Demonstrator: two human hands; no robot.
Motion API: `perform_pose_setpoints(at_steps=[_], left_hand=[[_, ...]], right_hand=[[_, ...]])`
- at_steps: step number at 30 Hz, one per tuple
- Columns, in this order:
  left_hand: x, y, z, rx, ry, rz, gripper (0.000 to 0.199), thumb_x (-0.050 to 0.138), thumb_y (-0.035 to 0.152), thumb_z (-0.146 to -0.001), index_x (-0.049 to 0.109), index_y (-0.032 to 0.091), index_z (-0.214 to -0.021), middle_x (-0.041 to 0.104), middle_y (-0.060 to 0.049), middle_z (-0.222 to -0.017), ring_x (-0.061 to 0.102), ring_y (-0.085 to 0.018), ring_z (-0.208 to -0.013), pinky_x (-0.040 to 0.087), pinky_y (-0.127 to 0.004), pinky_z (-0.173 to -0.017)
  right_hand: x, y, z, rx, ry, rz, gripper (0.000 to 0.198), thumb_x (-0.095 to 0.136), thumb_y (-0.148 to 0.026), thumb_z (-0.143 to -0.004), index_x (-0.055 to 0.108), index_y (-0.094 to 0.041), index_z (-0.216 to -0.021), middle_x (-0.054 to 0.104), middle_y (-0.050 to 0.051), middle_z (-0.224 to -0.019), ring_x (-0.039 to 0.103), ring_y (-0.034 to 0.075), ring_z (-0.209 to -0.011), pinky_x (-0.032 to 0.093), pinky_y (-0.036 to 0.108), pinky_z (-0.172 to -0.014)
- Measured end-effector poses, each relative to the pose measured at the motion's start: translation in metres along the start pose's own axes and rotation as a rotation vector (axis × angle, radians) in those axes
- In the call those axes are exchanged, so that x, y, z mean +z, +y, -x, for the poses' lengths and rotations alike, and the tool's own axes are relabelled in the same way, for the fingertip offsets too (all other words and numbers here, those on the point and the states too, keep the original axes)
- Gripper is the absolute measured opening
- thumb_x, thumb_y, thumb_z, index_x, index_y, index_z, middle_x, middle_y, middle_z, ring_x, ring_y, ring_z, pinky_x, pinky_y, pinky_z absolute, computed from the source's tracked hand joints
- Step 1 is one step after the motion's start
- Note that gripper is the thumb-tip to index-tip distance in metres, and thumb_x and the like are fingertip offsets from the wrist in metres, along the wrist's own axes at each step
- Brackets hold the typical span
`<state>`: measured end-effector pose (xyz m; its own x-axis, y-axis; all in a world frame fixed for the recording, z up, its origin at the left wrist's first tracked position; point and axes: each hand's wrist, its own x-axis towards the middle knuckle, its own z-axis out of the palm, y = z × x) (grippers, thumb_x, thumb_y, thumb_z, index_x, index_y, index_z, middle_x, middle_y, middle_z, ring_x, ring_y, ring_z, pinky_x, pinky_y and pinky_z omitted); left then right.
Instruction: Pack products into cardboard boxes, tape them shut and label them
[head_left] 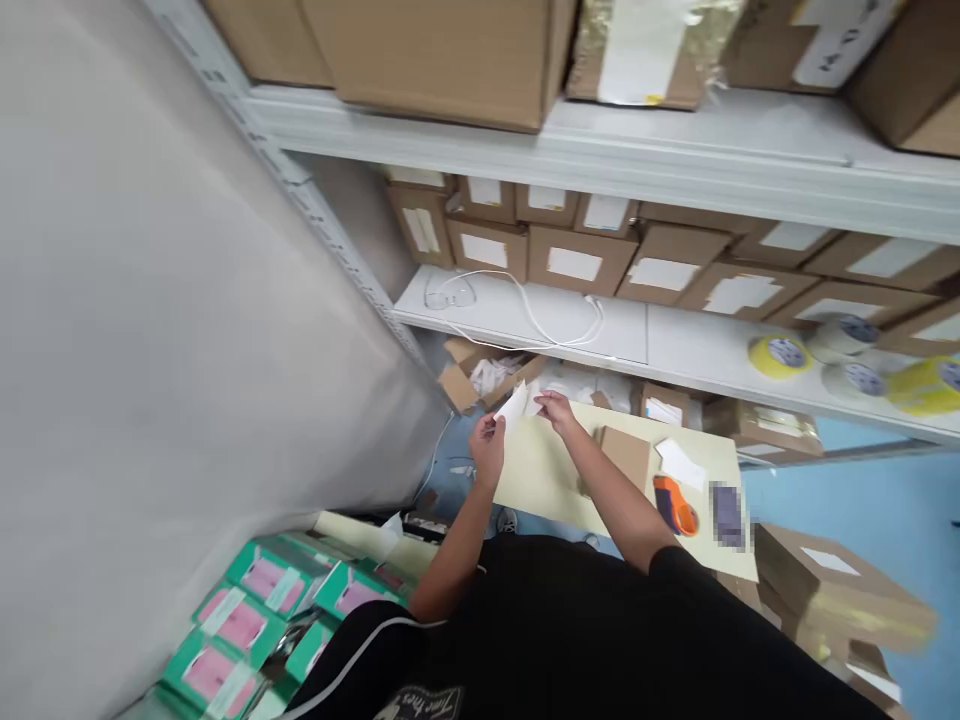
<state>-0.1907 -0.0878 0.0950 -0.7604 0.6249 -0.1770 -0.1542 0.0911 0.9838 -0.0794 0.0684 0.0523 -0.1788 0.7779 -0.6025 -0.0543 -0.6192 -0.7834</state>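
Observation:
My left hand (487,440) pinches a white paper slip (511,405) above the left end of a pale yellow table (536,470). My right hand (555,408) grips a smaller white paper piece (532,399) just beside it, fingers closed. Whether the two pieces are joined cannot be made out. Beneath my right forearm is a small cardboard box (628,455) on the table. To its right lie a white sheet (681,465), an orange tape dispenser (679,508) and a pixelated dark rectangular item (727,515).
An open carton with white scraps (487,375) stands beyond my hands. The shelf (622,320) carries a white cable (536,320), glasses (450,292), tape rolls (780,356) and labelled boxes (574,262). Green-and-pink boxes (232,620) are stacked lower left; cartons (832,575) stand at right.

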Motion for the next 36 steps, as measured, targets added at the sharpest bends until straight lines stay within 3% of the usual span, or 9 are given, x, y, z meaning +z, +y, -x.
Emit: perform_pose_setpoints(at_steps=[5,9,14,17,23,27,29,33,36], left_hand=[[-0.058,0.005,-0.016,0.065,0.09,-0.06,0.036,0.071,0.054,-0.085,0.073,0.02,-0.097,0.07,-0.004,-0.085,0.064,-0.016,-0.073,0.05,-0.027,-0.069],[-0.076,0.004,-0.02,0.113,0.097,-0.152,0.03,0.069,0.05,-0.089,0.075,0.022,-0.097,0.072,-0.006,-0.089,0.065,-0.019,-0.081,0.051,-0.029,-0.076],[-0.064,-0.006,-0.025,0.244,-0.082,-0.292,0.016,0.072,0.04,-0.087,0.076,0.024,-0.089,0.071,-0.007,-0.092,0.066,-0.021,-0.086,0.053,-0.034,-0.084],[-0.037,-0.015,-0.019,0.325,-0.289,-0.343,0.008,0.075,0.034,-0.084,0.076,0.026,-0.082,0.07,-0.007,-0.09,0.066,-0.023,-0.091,0.051,-0.037,-0.092],[0.032,-0.033,0.023,0.43,-0.736,-0.398,0.008,0.074,0.031,-0.086,0.08,0.028,-0.091,0.07,-0.011,-0.097,0.064,-0.029,-0.107,0.049,-0.041,-0.102],[0.063,-0.047,0.048,0.486,-0.958,-0.413,0.029,0.087,0.037,-0.076,0.081,0.028,-0.103,0.068,-0.012,-0.125,0.061,-0.031,-0.12,0.049,-0.043,-0.107],[0.075,-0.058,0.056,0.392,-0.946,-0.389,0.034,0.091,0.041,-0.071,0.079,0.027,-0.1,0.066,-0.011,-0.127,0.061,-0.03,-0.12,0.051,-0.041,-0.103],[0.099,-0.084,0.071,-0.026,-0.836,-0.239,0.034,0.08,0.052,-0.077,0.065,0.022,-0.082,0.068,-0.004,-0.087,0.067,-0.021,-0.089,0.052,-0.033,-0.083],[0.117,-0.099,0.086,-0.222,-0.843,-0.131,0.042,0.083,0.054,-0.066,0.057,0.022,-0.074,0.063,0.002,-0.071,0.063,-0.016,-0.072,0.049,-0.029,-0.076]], right_hand=[[0.093,-0.008,-0.03,0.011,-0.03,0.045,0.024,0.082,-0.019,-0.065,0.062,-0.021,-0.079,0.064,-0.004,-0.063,0.06,0.013,-0.061,0.051,0.025,-0.061],[0.103,0.003,-0.016,0.013,0.003,0.05,0.022,0.08,-0.027,-0.071,0.063,-0.022,-0.084,0.069,-0.003,-0.072,0.064,0.013,-0.065,0.05,0.024,-0.061],[0.048,0.029,0.045,-0.025,-0.236,0.031,0.033,0.084,-0.049,-0.074,0.07,-0.019,-0.074,0.076,0.007,-0.08,0.072,0.018,-0.075,0.053,0.025,-0.067],[0.01,0.039,0.088,-0.063,-0.243,0.016,0.04,0.081,-0.058,-0.076,0.077,-0.019,-0.085,0.08,0.01,-0.092,0.074,0.021,-0.087,0.055,0.028,-0.074],[-0.051,0.054,0.128,-0.189,0.201,-0.013,0.037,0.085,-0.055,-0.067,0.076,-0.021,-0.078,0.077,0.006,-0.081,0.071,0.022,-0.081,0.054,0.031,-0.071],[-0.099,0.068,0.132,-0.19,0.491,-0.153,0.034,0.083,-0.052,-0.061,0.07,-0.022,-0.072,0.071,0.003,-0.067,0.065,0.019,-0.063,0.049,0.03,-0.058],[-0.123,0.074,0.136,-0.162,0.561,-0.227,0.034,0.084,-0.049,-0.058,0.07,-0.023,-0.074,0.071,0.003,-0.068,0.064,0.019,-0.061,0.049,0.031,-0.056],[-0.158,0.084,0.144,-0.131,0.55,-0.299,0.034,0.086,-0.046,-0.057,0.071,-0.023,-0.076,0.074,0.006,-0.074,0.064,0.019,-0.063,0.053,0.033,-0.058],[-0.174,0.093,0.143,-0.119,0.553,-0.334,0.035,0.086,-0.048,-0.057,0.071,-0.022,-0.075,0.073,0.005,-0.073,0.063,0.019,-0.062,0.052,0.033,-0.058]])
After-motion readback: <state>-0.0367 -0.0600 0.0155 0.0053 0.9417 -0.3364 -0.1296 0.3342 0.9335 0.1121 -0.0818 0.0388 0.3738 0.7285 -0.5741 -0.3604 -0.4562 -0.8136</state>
